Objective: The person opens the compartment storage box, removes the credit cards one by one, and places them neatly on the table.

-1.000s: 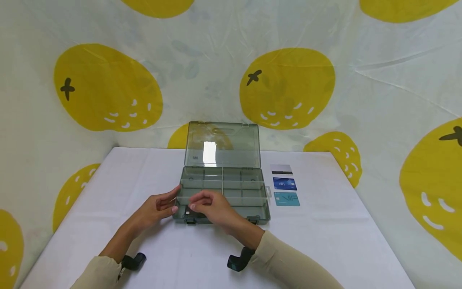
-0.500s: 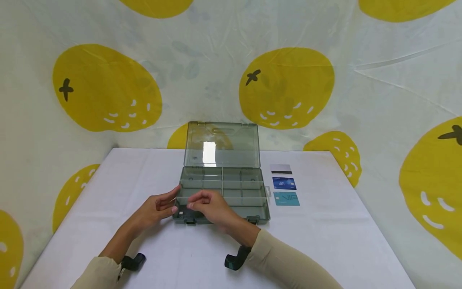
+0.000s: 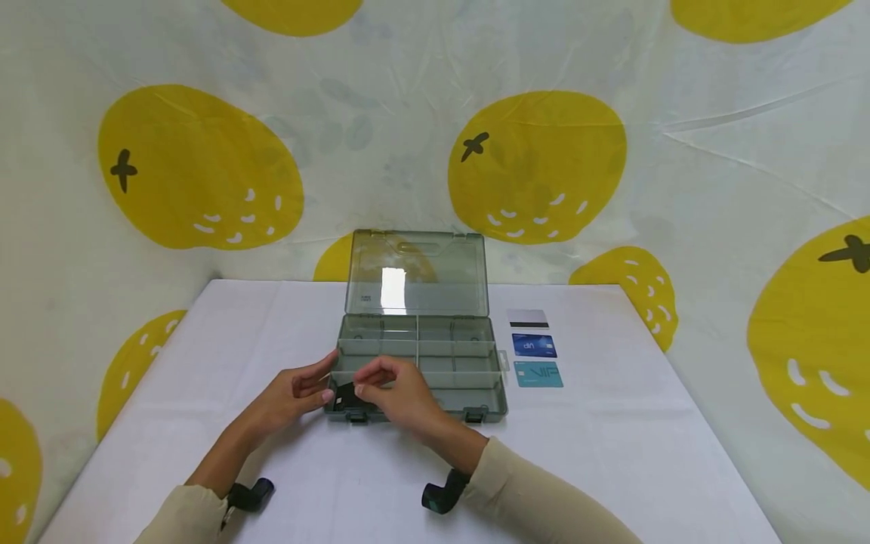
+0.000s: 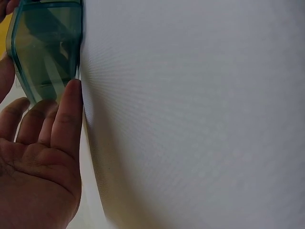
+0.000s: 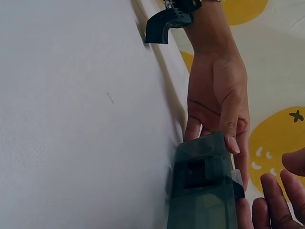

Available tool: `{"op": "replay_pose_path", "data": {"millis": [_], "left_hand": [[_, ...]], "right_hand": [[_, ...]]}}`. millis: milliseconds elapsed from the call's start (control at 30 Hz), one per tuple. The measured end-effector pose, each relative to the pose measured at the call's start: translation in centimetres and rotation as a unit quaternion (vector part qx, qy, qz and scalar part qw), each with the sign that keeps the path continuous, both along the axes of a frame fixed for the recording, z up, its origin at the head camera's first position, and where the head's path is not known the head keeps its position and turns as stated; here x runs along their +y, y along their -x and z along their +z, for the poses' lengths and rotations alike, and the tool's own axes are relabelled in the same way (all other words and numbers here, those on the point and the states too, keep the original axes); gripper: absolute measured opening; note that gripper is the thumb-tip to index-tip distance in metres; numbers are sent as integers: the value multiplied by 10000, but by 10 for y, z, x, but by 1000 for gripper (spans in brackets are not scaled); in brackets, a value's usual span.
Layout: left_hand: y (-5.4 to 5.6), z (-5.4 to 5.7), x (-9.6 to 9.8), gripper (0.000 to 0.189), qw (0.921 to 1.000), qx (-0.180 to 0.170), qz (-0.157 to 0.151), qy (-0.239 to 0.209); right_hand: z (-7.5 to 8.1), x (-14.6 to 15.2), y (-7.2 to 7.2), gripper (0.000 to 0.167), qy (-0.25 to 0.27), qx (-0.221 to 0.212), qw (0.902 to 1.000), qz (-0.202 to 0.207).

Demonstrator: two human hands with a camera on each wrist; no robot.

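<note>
A black card (image 3: 350,397) with a pale chip stands at a slant in the front left of a clear grey-green compartment box (image 3: 469,399). My right hand (image 3: 408,394) pinches the card between thumb and forefinger. In the right wrist view a corner of the card (image 5: 239,187) shows above the box's rim. At the box's left end, my left hand (image 3: 296,389) grips with the thumb over the rim and the fingers along the outer wall. The left wrist view shows those fingers (image 4: 66,114) against the side wall. Part of the card is hidden behind my right fingers.
Right of the box lie three cards in a column: a silver one with a black stripe (image 3: 528,319), a blue one (image 3: 534,345) and a teal one (image 3: 538,374). The box's lid (image 3: 418,272) stands up at the back. White cloth (image 3: 612,453) covers the table.
The black card has shifted left toward the box's left wall and now shows more of its face. My right hand has moved slightly left with it; my left hand has stayed in place.
</note>
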State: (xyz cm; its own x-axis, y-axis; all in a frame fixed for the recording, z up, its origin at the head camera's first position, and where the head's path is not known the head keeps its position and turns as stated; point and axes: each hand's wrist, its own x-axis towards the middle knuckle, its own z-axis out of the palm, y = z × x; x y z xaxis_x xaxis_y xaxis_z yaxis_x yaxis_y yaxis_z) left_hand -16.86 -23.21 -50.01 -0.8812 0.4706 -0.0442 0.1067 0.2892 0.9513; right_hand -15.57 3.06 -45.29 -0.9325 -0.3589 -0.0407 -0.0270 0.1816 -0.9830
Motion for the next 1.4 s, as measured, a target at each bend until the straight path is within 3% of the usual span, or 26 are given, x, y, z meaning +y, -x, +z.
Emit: {"op": "replay_pose_path", "data": {"millis": [133,433,833,1067,1400], "left_hand": [[0,0,0,75,10000,42,-43,0],[0,-3,0,78,9998,-216,48,-22],[1,-4,0,77,9998,-199,26,-13],[1,-3,1,77,9998,-207,71,2],[0,-3,1,77,9997,-212,90,-38]], "right_hand": [[-4,-2,1,20,3,113,9999,-15],[-7,-7,4,27,-291,554,9978,-220],[-8,-9,3,33,-333,758,9956,-447],[-10,-9,3,24,-525,850,9942,-393],[-13,-12,7,13,-545,523,9970,-183]]}}
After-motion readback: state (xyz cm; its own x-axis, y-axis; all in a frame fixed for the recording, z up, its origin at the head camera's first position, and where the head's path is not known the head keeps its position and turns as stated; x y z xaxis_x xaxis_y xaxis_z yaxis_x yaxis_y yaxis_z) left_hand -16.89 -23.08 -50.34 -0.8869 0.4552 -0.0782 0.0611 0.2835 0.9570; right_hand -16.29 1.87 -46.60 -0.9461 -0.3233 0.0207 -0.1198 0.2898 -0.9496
